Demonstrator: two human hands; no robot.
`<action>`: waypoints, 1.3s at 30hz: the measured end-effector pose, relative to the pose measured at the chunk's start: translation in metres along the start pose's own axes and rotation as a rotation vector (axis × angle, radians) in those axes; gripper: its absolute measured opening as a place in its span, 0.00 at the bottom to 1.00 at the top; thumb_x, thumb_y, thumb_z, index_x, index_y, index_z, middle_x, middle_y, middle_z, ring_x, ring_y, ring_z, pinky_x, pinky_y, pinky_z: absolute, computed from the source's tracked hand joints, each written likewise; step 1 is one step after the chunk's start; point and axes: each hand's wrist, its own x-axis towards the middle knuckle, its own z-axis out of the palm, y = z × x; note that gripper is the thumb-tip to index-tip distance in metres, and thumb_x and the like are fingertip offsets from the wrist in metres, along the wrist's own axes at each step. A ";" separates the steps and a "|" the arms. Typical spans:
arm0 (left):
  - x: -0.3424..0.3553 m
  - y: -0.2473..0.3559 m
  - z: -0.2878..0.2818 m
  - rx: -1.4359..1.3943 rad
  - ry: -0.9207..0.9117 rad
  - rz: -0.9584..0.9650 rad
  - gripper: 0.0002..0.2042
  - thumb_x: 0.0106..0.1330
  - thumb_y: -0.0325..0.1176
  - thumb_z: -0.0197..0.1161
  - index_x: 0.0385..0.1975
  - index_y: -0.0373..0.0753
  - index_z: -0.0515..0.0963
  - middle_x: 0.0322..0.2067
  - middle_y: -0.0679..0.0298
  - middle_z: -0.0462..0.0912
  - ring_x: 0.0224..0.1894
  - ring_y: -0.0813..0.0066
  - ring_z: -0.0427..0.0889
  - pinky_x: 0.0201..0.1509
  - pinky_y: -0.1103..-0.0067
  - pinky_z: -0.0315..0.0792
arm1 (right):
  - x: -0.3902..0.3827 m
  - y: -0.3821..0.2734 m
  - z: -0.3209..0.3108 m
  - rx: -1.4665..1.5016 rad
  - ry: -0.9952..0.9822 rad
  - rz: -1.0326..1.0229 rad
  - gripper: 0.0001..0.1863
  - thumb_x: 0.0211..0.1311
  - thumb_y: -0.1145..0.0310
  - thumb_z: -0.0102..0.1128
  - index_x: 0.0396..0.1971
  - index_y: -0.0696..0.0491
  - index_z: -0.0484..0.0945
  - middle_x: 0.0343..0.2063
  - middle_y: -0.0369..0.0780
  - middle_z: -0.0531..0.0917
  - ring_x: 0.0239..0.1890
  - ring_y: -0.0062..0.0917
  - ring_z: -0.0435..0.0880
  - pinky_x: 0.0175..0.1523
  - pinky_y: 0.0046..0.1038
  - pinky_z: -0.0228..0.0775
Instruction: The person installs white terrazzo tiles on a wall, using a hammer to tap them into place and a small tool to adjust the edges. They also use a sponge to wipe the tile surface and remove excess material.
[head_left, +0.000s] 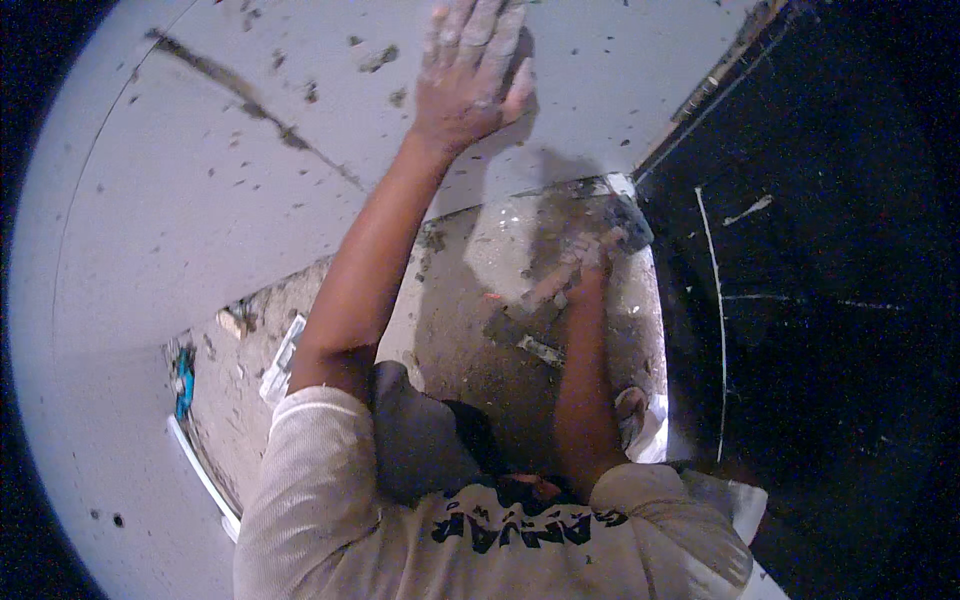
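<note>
My left hand [474,75] lies on the pale, speckled wall board [250,190] at the top, fingers stretched out, dusted white and holding nothing. Lower right, my right hand [585,262] is closed round the handle of a scraper-like tool [626,222] with a flat dark blade, near the board's bottom edge where it meets a black panel [810,250]. The tool's exact shape is blurred in shadow.
The dirt-covered floor [450,350] shows below the board. At the left lie a teal tool [183,385], a piece of wood [232,322], a white rectangular piece [283,360] and a long white strip [200,470]. Pale lines mark the black panel.
</note>
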 end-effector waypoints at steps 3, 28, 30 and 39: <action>0.014 0.004 -0.012 -0.032 0.087 -0.010 0.32 0.60 0.35 0.63 0.64 0.30 0.63 0.68 0.42 0.57 0.71 0.40 0.53 0.72 0.51 0.50 | -0.006 0.001 -0.005 -0.029 -0.042 0.046 0.07 0.62 0.65 0.55 0.33 0.52 0.74 0.22 0.32 0.71 0.19 0.22 0.70 0.23 0.28 0.67; 0.045 -0.075 -0.054 0.475 0.382 0.065 0.36 0.67 0.51 0.53 0.68 0.32 0.59 0.72 0.47 0.51 0.75 0.47 0.46 0.74 0.52 0.38 | 0.005 0.131 0.081 0.127 -0.112 0.282 0.10 0.63 0.59 0.56 0.40 0.46 0.72 0.26 0.33 0.73 0.24 0.21 0.72 0.27 0.29 0.69; 0.038 -0.070 -0.064 0.429 0.355 0.016 0.35 0.66 0.49 0.55 0.68 0.33 0.59 0.71 0.46 0.51 0.74 0.47 0.46 0.73 0.51 0.39 | -0.048 0.107 0.075 -0.153 -0.136 0.301 0.11 0.63 0.58 0.57 0.41 0.46 0.72 0.26 0.33 0.74 0.23 0.21 0.73 0.26 0.29 0.69; -0.034 -0.037 -0.040 0.230 0.012 -0.155 0.33 0.64 0.49 0.58 0.66 0.38 0.64 0.70 0.45 0.55 0.73 0.45 0.49 0.73 0.50 0.40 | -0.062 0.101 -0.012 -1.222 -0.560 0.272 0.24 0.62 0.52 0.57 0.49 0.54 0.72 0.28 0.42 0.81 0.28 0.34 0.82 0.31 0.36 0.74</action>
